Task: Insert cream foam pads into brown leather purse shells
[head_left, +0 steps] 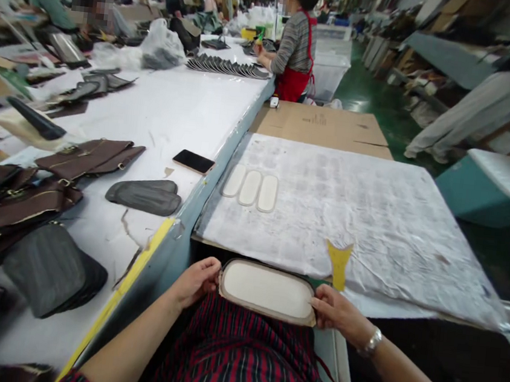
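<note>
A long oval panel (267, 289), cream in the middle with a darker rim, is held level in front of my striped apron. My left hand (200, 279) pinches its left end between thumb and fingers. At the opposite end my right hand (337, 312), with a metal watch on the wrist, grips the edge. Just beyond the panel, a yellow notched scraper-like piece (338, 263) lies at the near edge of the white-covered board (371, 215). Three smaller cream oval pieces (250, 187) lie in a row on that board.
On the white table (162, 120) at left are a phone (193, 161), dark oval pieces (145, 196), brown leather bags (20, 206) and a dark grey stack (50, 270). Cardboard (321, 125) lies behind the board. A person in a red apron (295, 67) stands beyond; a teal bin (495, 186) is at right.
</note>
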`<control>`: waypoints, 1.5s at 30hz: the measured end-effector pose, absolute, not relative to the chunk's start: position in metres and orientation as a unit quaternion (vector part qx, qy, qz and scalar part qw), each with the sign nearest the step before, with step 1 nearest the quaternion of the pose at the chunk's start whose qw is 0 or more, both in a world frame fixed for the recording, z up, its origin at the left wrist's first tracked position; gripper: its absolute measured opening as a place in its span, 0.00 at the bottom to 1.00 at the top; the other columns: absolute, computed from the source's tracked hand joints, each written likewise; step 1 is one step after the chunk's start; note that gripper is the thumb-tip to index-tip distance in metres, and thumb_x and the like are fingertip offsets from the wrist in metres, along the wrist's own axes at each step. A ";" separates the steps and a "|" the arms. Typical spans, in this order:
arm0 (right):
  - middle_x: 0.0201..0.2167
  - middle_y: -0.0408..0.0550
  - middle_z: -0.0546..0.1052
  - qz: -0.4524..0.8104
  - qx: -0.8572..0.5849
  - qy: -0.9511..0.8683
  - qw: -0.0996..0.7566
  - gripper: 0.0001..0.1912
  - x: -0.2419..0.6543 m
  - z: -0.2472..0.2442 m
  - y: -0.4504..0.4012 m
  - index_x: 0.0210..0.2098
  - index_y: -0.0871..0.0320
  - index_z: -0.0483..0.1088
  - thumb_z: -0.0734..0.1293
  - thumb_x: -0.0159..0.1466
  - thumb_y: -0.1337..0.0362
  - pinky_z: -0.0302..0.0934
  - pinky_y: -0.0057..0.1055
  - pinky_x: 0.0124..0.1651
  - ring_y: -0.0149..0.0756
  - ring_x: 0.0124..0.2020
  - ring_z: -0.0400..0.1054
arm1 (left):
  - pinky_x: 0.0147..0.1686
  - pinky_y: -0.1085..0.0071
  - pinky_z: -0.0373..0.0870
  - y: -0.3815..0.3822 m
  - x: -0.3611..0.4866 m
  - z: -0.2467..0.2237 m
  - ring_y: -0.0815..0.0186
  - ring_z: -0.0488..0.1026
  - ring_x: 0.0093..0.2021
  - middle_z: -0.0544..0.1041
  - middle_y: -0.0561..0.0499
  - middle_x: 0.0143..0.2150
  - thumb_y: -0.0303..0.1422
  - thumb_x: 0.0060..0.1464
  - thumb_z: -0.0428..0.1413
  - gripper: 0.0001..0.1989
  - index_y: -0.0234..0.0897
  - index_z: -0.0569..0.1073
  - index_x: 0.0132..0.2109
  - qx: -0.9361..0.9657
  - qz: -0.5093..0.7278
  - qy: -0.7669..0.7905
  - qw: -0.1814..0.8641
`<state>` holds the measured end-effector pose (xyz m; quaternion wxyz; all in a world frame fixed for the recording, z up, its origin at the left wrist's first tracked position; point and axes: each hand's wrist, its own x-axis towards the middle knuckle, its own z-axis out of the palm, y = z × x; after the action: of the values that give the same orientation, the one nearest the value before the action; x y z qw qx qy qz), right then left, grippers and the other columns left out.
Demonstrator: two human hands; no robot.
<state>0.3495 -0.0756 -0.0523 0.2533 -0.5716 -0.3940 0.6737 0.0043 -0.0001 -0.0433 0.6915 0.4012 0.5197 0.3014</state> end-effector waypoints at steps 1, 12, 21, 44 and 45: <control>0.17 0.36 0.66 0.685 -0.566 -0.380 0.258 0.19 0.350 -0.053 -0.076 0.28 0.57 0.53 0.65 0.55 0.51 0.55 0.23 0.20 0.25 0.16 0.62 | 0.21 0.78 0.64 0.000 0.007 -0.051 0.75 0.64 0.20 0.63 0.58 0.21 0.47 0.45 0.55 0.19 0.36 0.60 0.30 0.403 0.286 0.508 0.705; 0.16 0.33 0.66 0.654 -0.618 -0.334 0.278 0.22 0.338 -0.050 -0.077 0.28 0.55 0.52 0.67 0.51 0.48 0.63 0.31 0.22 0.29 0.17 0.65 | 0.13 0.79 0.63 0.021 0.012 -0.051 0.74 0.63 0.14 0.63 0.63 0.17 0.44 0.47 0.54 0.19 0.39 0.53 0.28 0.493 0.117 0.465 0.726; 0.43 0.51 0.71 0.564 -0.625 -0.384 0.380 0.25 0.351 -0.056 -0.068 0.42 0.57 0.64 0.60 0.56 0.43 0.58 0.39 0.46 0.39 0.44 0.65 | 0.49 0.63 0.62 0.045 0.039 -0.021 0.59 0.62 0.54 0.65 0.42 0.55 0.39 0.47 0.55 0.32 0.36 0.54 0.57 0.824 0.091 0.392 0.398; 0.31 0.48 0.73 0.234 -0.522 -0.795 0.201 0.12 0.348 -0.029 -0.034 0.36 0.59 0.70 0.56 0.64 0.65 0.61 0.27 0.39 0.32 0.34 0.67 | 0.44 0.71 0.65 0.060 0.120 -0.018 0.63 0.72 0.45 0.76 0.50 0.45 0.37 0.58 0.43 0.17 0.40 0.73 0.47 0.928 -0.022 0.207 0.309; 0.30 0.48 0.73 0.231 -0.519 -0.799 0.198 0.12 0.348 -0.029 -0.034 0.35 0.59 0.70 0.56 0.64 0.66 0.61 0.27 0.38 0.32 0.34 0.67 | 0.43 0.71 0.65 0.060 0.119 -0.019 0.63 0.72 0.45 0.76 0.50 0.45 0.37 0.59 0.43 0.16 0.41 0.73 0.47 0.930 -0.019 0.204 0.305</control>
<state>0.3480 -0.0338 -0.0292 0.1975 -0.5195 -0.7987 0.2308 0.1191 0.0599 -0.0189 0.3052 0.9300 0.2039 -0.0193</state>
